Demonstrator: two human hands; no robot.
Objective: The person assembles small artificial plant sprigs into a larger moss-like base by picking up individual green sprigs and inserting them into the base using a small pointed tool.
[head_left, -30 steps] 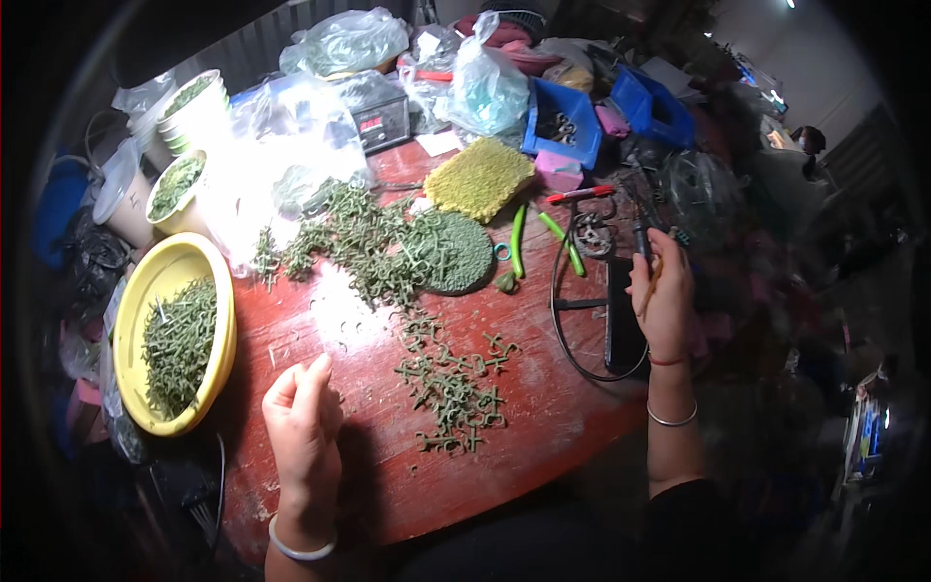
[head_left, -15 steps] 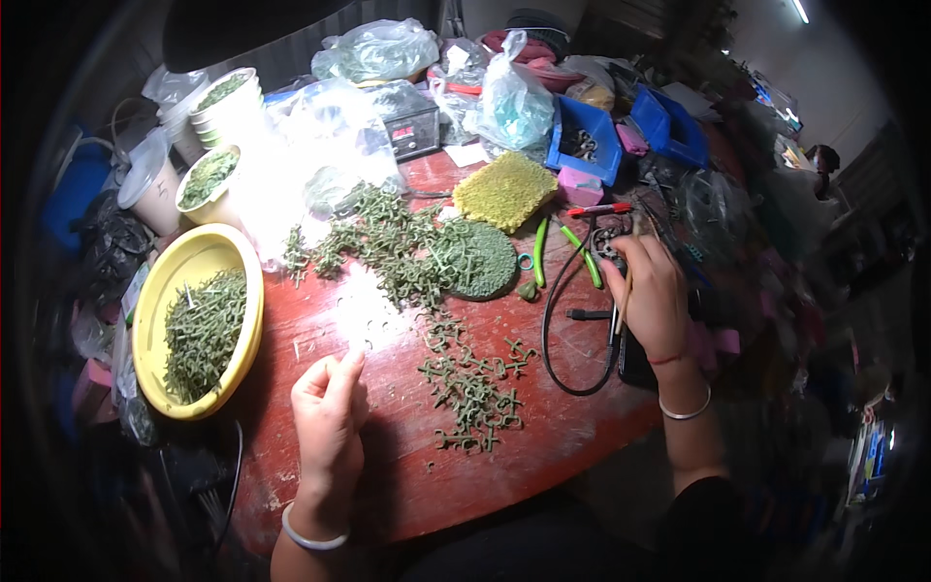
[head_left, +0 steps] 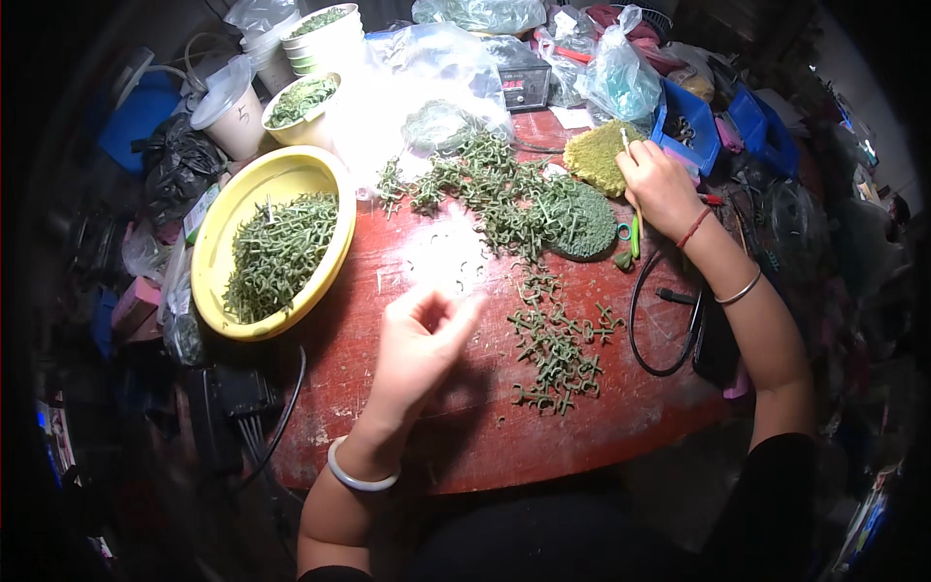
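Note:
My right hand (head_left: 667,192) is closed around a thin wooden stick (head_left: 639,215) with a pale tip, held against a rough yellow-green slab (head_left: 593,158). Over the bare tabletop at the left, my left hand (head_left: 419,341) is curled with thumb and forefinger drawn together. Glare and blur hide whatever may lie between them. Small dark-green branched pieces (head_left: 558,357) are scattered to its right. A larger heap of such pieces (head_left: 495,199) lies farther back, partly covering a round green grainy pad (head_left: 592,225).
A yellow basin (head_left: 335,238) with more green pieces stands at the left on the red table (head_left: 388,436). Behind are tubs (head_left: 233,114), a plastic bag (head_left: 456,73), a box with a lit display (head_left: 525,87) and blue bins (head_left: 693,131). A black cable (head_left: 635,335) loops at the right.
The view has shifted, so the table's things appear farther right and higher. My right hand has moved from beside the cable, left and away, to the yellow-green slab. It still holds the stick.

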